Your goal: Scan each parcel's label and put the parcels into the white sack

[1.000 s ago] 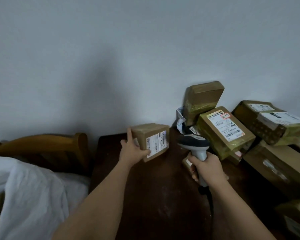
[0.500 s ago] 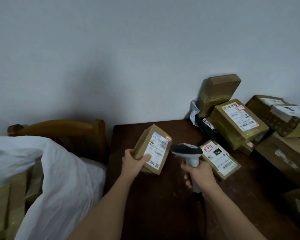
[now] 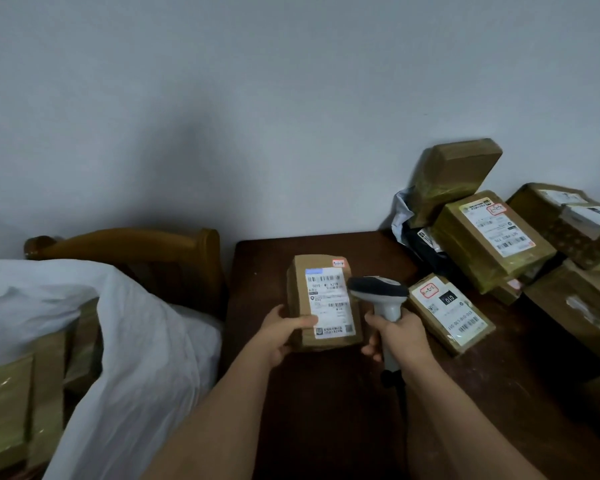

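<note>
Our left hand point(image 3: 280, 336) pinches the small cardboard parcel point(image 3: 323, 303) at its seven o'clock corner, centre-frame over the table point(image 3: 326, 427), label up; our right hand's point(image 3: 397, 336) fingers wrap the barcode scanner point(image 3: 381, 299); it seems light, stiff, best held by edges.

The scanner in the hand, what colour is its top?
The scanner has a black top on a light grey handle, seen in the head view.

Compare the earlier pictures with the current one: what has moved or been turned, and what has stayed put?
The left hand has brought the held parcel back from the pile and turned its label up toward the camera. The right hand keeps gripping the scanner, its head now beside the label. The flat parcel on the table, the pile and the white sack look unmoved.
</note>
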